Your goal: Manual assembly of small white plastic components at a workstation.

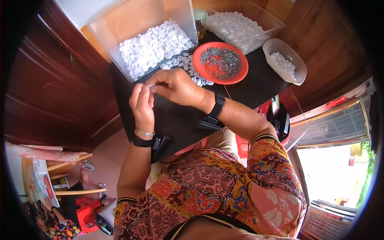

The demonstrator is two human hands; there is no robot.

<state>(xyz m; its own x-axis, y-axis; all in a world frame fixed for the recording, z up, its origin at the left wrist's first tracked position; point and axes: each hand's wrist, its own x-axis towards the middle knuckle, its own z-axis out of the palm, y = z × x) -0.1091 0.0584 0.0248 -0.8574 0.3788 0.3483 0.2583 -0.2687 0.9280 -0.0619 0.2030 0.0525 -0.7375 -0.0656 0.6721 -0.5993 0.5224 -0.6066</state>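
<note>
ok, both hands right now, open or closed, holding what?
Left hand: closed, fingertips pinching a small whitish piece; exact kind too small to tell.
Right hand: closed, thumb and finger at the same piece.

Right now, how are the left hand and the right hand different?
The left hand has a silver bracelet and a black wristband; the right hand shows only a black wristband. The left hand points up the picture; the right hand points left. Both pinch at a small whitish piece.
</note>
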